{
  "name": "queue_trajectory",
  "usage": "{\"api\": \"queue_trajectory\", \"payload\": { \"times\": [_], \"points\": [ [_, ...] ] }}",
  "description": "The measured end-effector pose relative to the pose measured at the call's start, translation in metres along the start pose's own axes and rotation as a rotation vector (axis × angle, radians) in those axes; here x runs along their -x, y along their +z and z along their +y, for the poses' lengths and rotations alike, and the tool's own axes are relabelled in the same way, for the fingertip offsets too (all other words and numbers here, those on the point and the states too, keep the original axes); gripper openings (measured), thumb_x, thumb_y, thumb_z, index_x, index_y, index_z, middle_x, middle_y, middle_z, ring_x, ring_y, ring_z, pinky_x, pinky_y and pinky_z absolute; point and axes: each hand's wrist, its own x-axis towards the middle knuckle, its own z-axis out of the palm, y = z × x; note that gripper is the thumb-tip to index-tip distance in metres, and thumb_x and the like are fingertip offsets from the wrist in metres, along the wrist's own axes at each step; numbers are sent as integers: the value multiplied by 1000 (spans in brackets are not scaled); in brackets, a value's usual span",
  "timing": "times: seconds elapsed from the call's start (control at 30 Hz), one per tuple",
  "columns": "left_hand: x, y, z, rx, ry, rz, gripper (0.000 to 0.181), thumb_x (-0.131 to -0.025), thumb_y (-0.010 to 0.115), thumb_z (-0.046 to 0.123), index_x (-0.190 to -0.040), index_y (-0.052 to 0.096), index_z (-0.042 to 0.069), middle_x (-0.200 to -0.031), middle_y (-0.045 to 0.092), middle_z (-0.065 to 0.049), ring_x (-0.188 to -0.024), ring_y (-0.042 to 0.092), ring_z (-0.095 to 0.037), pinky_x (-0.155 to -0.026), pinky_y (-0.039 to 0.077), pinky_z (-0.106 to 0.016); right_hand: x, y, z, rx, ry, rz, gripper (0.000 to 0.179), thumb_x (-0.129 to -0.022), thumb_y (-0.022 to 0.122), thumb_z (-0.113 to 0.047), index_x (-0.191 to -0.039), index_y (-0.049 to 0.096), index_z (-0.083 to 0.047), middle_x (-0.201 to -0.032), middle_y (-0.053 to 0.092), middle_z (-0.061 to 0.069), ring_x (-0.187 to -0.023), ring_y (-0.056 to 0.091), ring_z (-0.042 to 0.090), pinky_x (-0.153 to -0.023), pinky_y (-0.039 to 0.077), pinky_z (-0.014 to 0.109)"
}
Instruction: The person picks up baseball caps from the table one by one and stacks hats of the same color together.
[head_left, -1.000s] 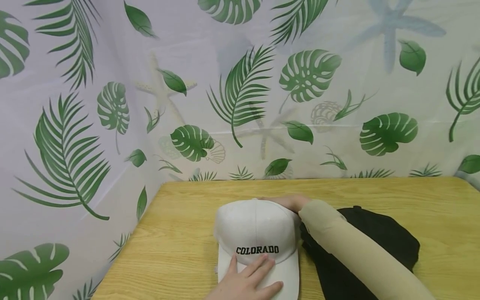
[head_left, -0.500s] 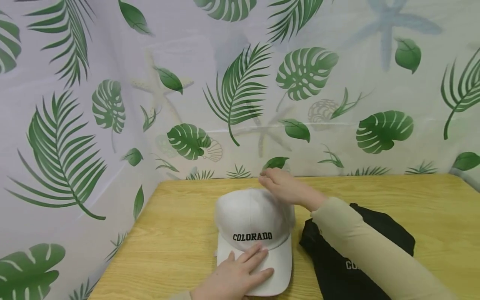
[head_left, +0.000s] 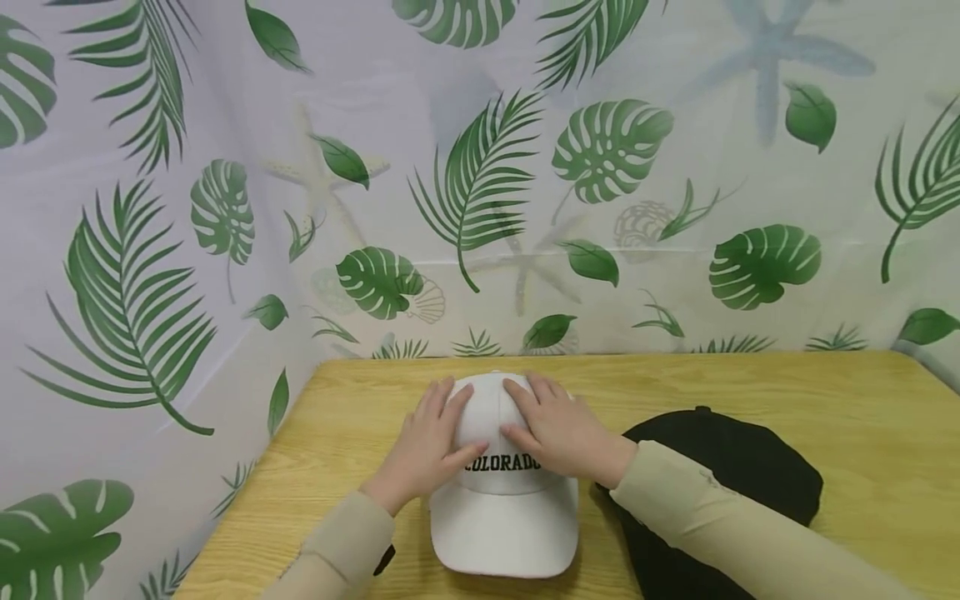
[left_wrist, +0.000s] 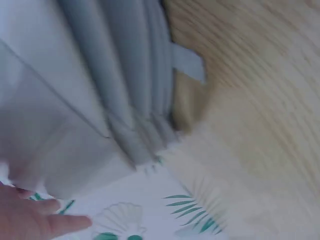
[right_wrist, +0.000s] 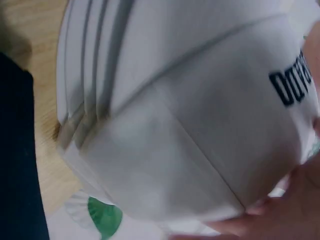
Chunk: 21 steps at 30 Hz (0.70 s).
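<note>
A white baseball cap [head_left: 501, 533] lettered COLORADO sits on the wooden table, brim toward me. In both wrist views several white brims [right_wrist: 82, 75] lie nested beneath its crown, so it tops a stack. My left hand [head_left: 427, 442] rests on the left side of the crown, fingers spread and thumb across the front near the lettering. On the crown's right side lies my right hand [head_left: 558, 429], its fingers extended over the top. A small white tab [left_wrist: 189, 61] sticks out from the stack's edge in the left wrist view.
Black caps [head_left: 731, 467] lie to the right, partly under my right sleeve [head_left: 720, 500]. The wooden table [head_left: 300, 467] meets a leaf-patterned cloth [head_left: 480, 200] at the back and left.
My left hand has moved from the brim up to the crown's left side. The right hand has lifted from behind the crown and come down on its right side.
</note>
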Motion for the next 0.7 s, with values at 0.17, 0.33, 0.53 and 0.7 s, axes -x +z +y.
{"api": "queue_trajectory", "payload": {
  "times": [0.17,0.33,0.53,0.7],
  "points": [
    [-6,11,-10,140,-121,-148,69,-86,41,55,-141,19,19,-141,16,-21,-126,20,-35,-90,33,-51,-7,8,8,-119,100,-124,80,-82,43,-60,-140,22,-9,-136,21,28,-117,29,47,-85,35,56],
    [-9,18,-14,151,-145,-157,68,-86,37,58,-139,21,19,-140,19,-18,-125,23,-34,-89,34,-50,-13,12,11,-166,124,-158,82,-80,47,-61,-139,24,-10,-134,25,26,-114,33,47,-81,37,55],
    [-9,21,-16,148,-148,-162,70,-85,37,60,-139,23,17,-139,22,-15,-122,28,-33,-88,35,-48,-16,12,13,-159,129,-170,81,-79,49,-60,-139,25,-11,-132,28,24,-112,36,45,-79,40,53],
    [-6,20,-16,146,-116,-173,72,-83,41,60,-138,26,16,-137,26,-14,-118,32,-32,-86,37,-47,-11,10,13,-127,122,-192,86,-76,51,-64,-139,25,-13,-131,31,23,-111,38,43,-80,40,50]
  ]
}}
